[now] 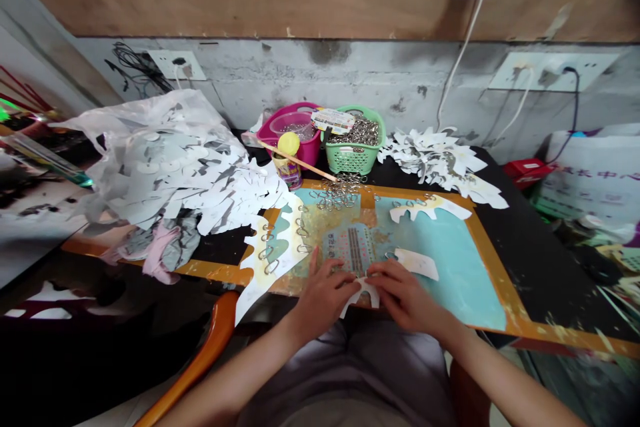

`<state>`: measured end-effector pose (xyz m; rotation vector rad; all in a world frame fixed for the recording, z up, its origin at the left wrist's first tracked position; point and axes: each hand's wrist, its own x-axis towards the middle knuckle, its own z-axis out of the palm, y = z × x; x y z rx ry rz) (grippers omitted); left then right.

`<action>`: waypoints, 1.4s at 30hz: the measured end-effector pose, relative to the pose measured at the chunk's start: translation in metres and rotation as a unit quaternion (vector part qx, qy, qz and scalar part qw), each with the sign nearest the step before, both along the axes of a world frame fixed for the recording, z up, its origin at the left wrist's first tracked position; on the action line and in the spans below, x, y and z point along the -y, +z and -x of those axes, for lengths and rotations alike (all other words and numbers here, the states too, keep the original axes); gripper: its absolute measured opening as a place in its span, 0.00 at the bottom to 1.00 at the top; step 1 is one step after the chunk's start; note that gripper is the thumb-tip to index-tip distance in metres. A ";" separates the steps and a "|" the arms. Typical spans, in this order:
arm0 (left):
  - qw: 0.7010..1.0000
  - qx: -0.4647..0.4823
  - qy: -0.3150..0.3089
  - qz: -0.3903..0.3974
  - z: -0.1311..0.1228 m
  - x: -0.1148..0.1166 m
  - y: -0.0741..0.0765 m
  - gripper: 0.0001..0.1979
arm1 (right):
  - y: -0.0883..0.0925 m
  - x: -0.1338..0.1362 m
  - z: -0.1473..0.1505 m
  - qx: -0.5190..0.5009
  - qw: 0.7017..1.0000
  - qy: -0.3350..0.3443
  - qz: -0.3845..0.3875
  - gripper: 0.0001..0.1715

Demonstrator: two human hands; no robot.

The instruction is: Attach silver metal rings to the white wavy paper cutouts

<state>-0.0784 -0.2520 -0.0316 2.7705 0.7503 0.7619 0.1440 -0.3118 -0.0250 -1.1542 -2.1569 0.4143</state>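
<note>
Near the table's front edge, my left hand point(326, 290) pinches the left side of a small white cut-out piece point(369, 291). My right hand point(405, 290) has its fingers closed on the right side of the same piece. Whatever small part lies between the fingertips is too small to tell. Left of my hands, white scalloped pieces point(280, 260) carry several metal rings along their edges. Another ringed piece point(430, 208) lies at the back right of the blue mat point(460, 267). A plain-looking white strip point(419, 263) rests just beyond my right hand.
Loose metal rings point(343, 192) lie in front of a green basket point(354, 159) full of metal pieces. Beside it stand a pink basket point(311, 147) and a yellow-lidded can point(289, 163) with a wooden stick across. White cut-outs are heaped left point(175, 160) and right point(435, 159).
</note>
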 end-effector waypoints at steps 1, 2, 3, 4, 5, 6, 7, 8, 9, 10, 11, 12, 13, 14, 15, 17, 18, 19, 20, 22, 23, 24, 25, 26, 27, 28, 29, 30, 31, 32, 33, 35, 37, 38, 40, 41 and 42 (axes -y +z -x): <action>1.000 -0.001 0.000 -0.003 0.000 0.000 0.000 0.11 | 0.000 0.001 0.000 -0.028 1.000 -0.010 0.002 0.20; 1.000 -0.003 0.000 -0.005 0.000 0.000 0.000 0.10 | 0.000 0.002 0.000 -0.044 0.999 -0.015 0.008 0.21; 1.000 -0.007 0.001 -0.007 0.000 0.001 0.000 0.11 | 0.000 0.002 0.001 -0.049 0.999 -0.011 0.013 0.22; 1.000 -0.010 0.002 -0.007 0.001 0.001 -0.001 0.11 | 0.000 0.002 0.002 -0.046 0.999 -0.003 0.019 0.23; 1.000 -0.013 0.003 -0.008 0.001 0.001 -0.001 0.11 | 0.000 0.003 0.003 -0.039 0.999 0.005 0.022 0.24; 1.000 -0.017 0.003 -0.008 0.001 0.001 -0.001 0.11 | 0.000 0.003 0.005 -0.030 0.999 0.009 0.023 0.24; 1.000 -0.020 0.002 -0.009 0.001 0.001 -0.001 0.12 | 0.000 0.003 0.005 -0.020 1.000 0.011 0.020 0.24; 1.000 -0.021 0.002 -0.010 0.002 0.001 0.000 0.12 | 0.000 0.003 0.006 -0.010 1.000 0.010 0.017 0.25; 1.000 -0.022 0.002 -0.011 0.001 0.001 0.000 0.13 | 0.000 0.003 0.007 0.001 1.000 0.007 0.017 0.25; 1.000 -0.022 0.003 -0.013 0.001 0.001 -0.001 0.13 | -0.001 0.004 0.007 0.010 1.000 0.004 0.018 0.26; 1.000 -0.019 0.004 -0.016 0.001 0.002 -0.001 0.12 | -0.001 0.004 0.007 0.017 1.000 0.000 0.020 0.26; 1.000 -0.015 0.006 -0.020 0.001 0.002 -0.003 0.11 | -0.002 0.004 0.007 0.022 1.000 -0.006 0.022 0.26; 1.000 -0.008 0.007 -0.024 0.001 0.002 -0.004 0.11 | -0.002 0.004 0.007 0.024 0.999 -0.012 0.024 0.27; 1.000 0.000 0.009 -0.027 0.001 0.003 -0.006 0.10 | -0.002 0.003 0.007 0.025 0.999 -0.017 0.025 0.27; 1.000 0.010 0.010 -0.028 0.001 0.003 -0.007 0.10 | -0.002 0.003 0.007 0.026 0.999 -0.019 0.025 0.28; 0.999 0.029 0.000 -0.015 0.004 0.003 -0.008 0.10 | 0.000 0.003 0.008 0.025 0.999 -0.017 0.027 0.29; 0.999 0.037 -0.010 0.001 0.006 0.002 -0.008 0.09 | 0.001 0.002 0.008 0.027 0.999 -0.012 0.030 0.30; 0.998 0.043 -0.023 0.024 0.009 0.002 -0.006 0.08 | 0.002 0.002 0.009 0.030 0.999 -0.007 0.035 0.30; 0.997 0.051 -0.033 0.050 0.011 0.000 -0.003 0.07 | 0.003 0.001 0.010 0.035 0.999 -0.002 0.038 0.31; 0.993 0.066 -0.030 0.093 0.014 -0.004 0.004 0.08 | 0.004 0.001 0.011 0.047 0.998 0.003 0.045 0.31; 0.992 0.069 -0.020 0.107 0.015 -0.007 0.008 0.09 | 0.003 0.001 0.011 0.052 0.998 0.003 0.046 0.32; 0.991 0.064 -0.013 0.117 0.013 -0.011 0.011 0.10 | 0.003 0.001 0.011 0.055 0.997 0.003 0.046 0.32; 0.991 0.052 -0.015 0.125 0.011 -0.015 0.014 0.13 | 0.001 0.002 0.011 0.059 0.997 0.002 0.044 0.33; 0.990 0.033 -0.028 0.134 0.008 -0.019 0.016 0.16 | 0.000 0.003 0.011 0.061 0.997 -0.001 0.040 0.34; 0.988 0.009 -0.053 0.145 0.005 -0.023 0.018 0.20 | -0.001 0.005 0.011 0.062 0.998 -0.006 0.033 0.34; 0.984 -0.011 -0.082 0.155 0.001 -0.027 0.019 0.23 | -0.002 0.006 0.011 0.060 0.998 -0.013 0.026 0.34; 0.980 -0.028 -0.108 0.162 -0.002 -0.031 0.019 0.25 | -0.003 0.007 0.011 0.055 0.998 -0.022 0.022 0.33; 0.978 -0.040 -0.127 0.163 -0.004 -0.033 0.020 0.25 | -0.004 0.009 0.012 0.048 0.998 -0.030 0.020 0.32; 0.977 -0.046 -0.139 0.156 -0.006 -0.035 0.020 0.26 | -0.005 0.010 0.012 0.040 0.998 -0.037 0.018 0.30; 0.978 -0.051 -0.145 0.143 -0.006 -0.036 0.020 0.25 | -0.005 0.011 0.012 0.031 0.998 -0.042 0.019 0.29; 0.979 -0.056 -0.148 0.125 -0.006 -0.037 0.020 0.24 | -0.005 0.011 0.012 0.023 0.999 -0.044 0.019 0.29; 0.983 -0.063 -0.149 0.081 -0.004 -0.036 0.019 0.20 | -0.006 0.011 0.013 0.011 0.999 -0.043 0.023 0.28; 0.986 -0.068 -0.149 0.037 -0.001 -0.034 0.014 0.15 | -0.006 0.010 0.012 0.008 0.998 -0.039 0.039 0.27; 0.987 -0.065 -0.147 0.014 0.001 -0.032 0.011 0.14 | -0.006 0.009 0.012 0.013 0.998 -0.031 0.048 0.26; 0.988 -0.041 -0.144 -0.031 0.004 -0.030 0.002 0.12 | -0.005 0.007 0.011 0.032 0.998 -0.005 0.058 0.24; 0.988 -0.027 -0.142 -0.050 0.006 -0.029 -0.002 0.11 | -0.004 0.006 0.011 0.044 0.997 0.010 0.061 0.23; 0.988 -0.016 -0.137 -0.065 0.007 -0.028 -0.006 0.11 | -0.003 0.006 0.011 0.055 0.996 0.023 0.062 0.22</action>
